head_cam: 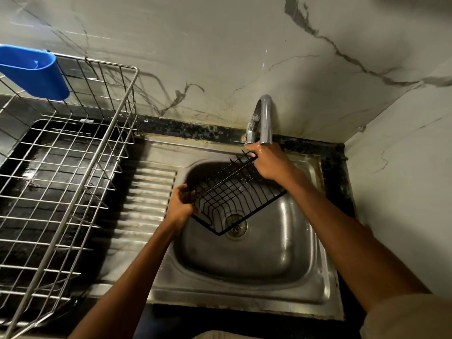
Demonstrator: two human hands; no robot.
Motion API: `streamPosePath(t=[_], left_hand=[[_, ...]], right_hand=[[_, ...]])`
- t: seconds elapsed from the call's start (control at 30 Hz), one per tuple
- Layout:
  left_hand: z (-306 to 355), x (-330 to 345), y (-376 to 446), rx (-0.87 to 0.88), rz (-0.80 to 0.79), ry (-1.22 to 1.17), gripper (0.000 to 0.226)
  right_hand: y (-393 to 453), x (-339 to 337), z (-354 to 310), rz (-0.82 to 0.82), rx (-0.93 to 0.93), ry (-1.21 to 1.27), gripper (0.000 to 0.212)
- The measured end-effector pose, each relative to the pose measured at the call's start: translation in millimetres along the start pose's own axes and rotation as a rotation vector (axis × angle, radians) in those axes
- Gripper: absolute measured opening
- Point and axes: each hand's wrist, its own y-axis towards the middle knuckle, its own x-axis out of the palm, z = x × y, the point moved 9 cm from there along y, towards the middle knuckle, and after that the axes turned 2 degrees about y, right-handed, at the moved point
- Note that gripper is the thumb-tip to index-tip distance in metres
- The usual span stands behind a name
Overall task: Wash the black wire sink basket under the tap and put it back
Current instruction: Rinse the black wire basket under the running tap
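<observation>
A black wire sink basket [230,194] hangs tilted over the steel sink [281,255], above the drain [236,226]. My left hand [181,204] grips its near left edge. My right hand [269,162] grips its far corner, right under the spout of the chrome tap [265,118]. The right hand looks wet. I cannot tell whether water is running.
A large steel wire dish rack [73,167] stands on the black counter at the left, with a blue plastic cup holder [34,72] hooked on its back rim. The ribbed drainboard [149,204] lies between rack and bowl. Marble walls close off the back and right.
</observation>
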Motion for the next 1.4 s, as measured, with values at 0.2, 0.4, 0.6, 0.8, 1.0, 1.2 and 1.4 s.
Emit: streamPosePath(t=[0.2, 0.4, 0.6, 0.8, 1.0, 1.2, 1.4], left_hand=[[30, 48, -5, 0.104, -0.140, 0.456, 0.107], [80, 77, -3, 0.269, -0.057, 0.266, 0.061], [85, 68, -7, 0.265, 0.034, 0.161, 0.054], [57, 39, -3, 0.214, 0.053, 0.026, 0.055], [51, 57, -5, 0.157, -0.005, 0.072, 0.050], [44, 64, -13, 0.119, -0.060, 0.020, 0.053], [34, 33, -15, 0.105, 0.012, -0.164, 0.054]], right_hand=[[3, 3, -46, -0.008, -0.207, -0.132, 0.055], [9, 6, -50, 0.003, -0.302, -0.007, 0.074], [3, 0, -28, 0.103, -0.137, 0.182, 0.078], [-4, 11, 29, 0.074, -0.009, 0.210, 0.067], [-7, 11, -21, 0.124, -0.116, 0.094, 0.056], [-7, 14, -64, 0.084, -0.288, 0.069, 0.067], [-6, 13, 19, 0.071, 0.016, 0.196, 0.042]])
